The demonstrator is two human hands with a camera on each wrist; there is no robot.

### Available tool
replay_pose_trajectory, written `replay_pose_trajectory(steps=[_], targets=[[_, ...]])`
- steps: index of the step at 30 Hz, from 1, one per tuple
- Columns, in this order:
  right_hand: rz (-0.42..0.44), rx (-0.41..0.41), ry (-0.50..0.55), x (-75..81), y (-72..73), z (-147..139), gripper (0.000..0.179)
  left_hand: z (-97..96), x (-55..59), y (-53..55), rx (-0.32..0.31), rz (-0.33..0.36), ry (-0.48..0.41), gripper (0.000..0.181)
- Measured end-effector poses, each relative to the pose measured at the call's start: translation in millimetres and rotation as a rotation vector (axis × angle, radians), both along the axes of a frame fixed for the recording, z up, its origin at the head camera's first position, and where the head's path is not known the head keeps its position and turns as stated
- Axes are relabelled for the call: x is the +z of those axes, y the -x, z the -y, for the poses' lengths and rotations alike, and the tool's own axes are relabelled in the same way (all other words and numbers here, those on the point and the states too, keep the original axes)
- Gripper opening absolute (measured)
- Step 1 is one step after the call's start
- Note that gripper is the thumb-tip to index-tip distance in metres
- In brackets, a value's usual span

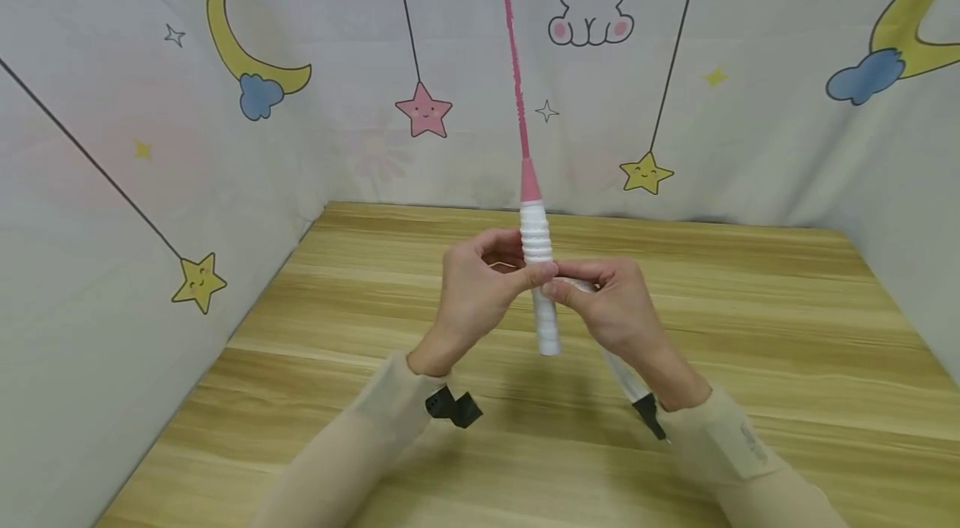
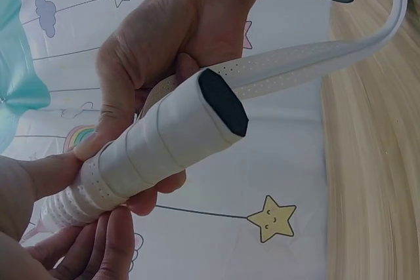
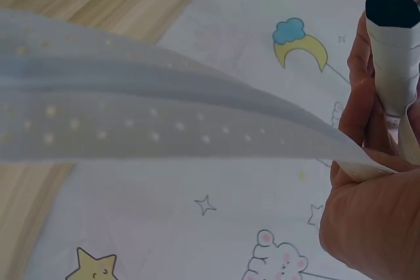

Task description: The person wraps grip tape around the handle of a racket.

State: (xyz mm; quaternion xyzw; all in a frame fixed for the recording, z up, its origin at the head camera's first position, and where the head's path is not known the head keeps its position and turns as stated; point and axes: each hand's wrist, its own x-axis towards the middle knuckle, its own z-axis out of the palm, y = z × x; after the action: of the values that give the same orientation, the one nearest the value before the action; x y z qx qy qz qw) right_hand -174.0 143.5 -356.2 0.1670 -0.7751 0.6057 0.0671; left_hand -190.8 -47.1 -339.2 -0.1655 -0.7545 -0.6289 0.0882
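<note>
With your left hand (image 1: 482, 286) pinching the handle (image 1: 547, 324) up above the counter (image 1: 750, 303) and your right hand (image 1: 617, 307) pinching the loose tape (image 3: 131, 106), you probably do best to pull the tape snug and let each turn lie a little over the last.

Passage lies beneath handle (image 1: 547, 328) (tape (image 1: 623, 376) hangs right).

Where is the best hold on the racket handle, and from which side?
Likely the lower end of the racket handle, from below: it juts free under the left hand and right hand, while the loose tape trails off to the right.
</note>
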Motion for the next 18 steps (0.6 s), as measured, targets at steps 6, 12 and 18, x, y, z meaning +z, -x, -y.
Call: replay_pose_trajectory(steps=[6, 12, 18], targets=[[0.005, 0.034, -0.094, 3.2, -0.2, -3.9, 0.027, 2.0, 1.5, 1.0, -0.002, 0.021, 0.015, 0.035], [-0.007, 0.064, -0.121, 6.0, -0.8, -6.5, 0.028, 6.1, 2.9, 3.9, -0.023, 0.080, 0.005, 0.036], [-0.041, 0.023, -0.117, 6.9, -3.6, -4.1, 0.028, 8.5, 3.9, 7.1, -0.046, 0.127, -0.029, 0.034]])
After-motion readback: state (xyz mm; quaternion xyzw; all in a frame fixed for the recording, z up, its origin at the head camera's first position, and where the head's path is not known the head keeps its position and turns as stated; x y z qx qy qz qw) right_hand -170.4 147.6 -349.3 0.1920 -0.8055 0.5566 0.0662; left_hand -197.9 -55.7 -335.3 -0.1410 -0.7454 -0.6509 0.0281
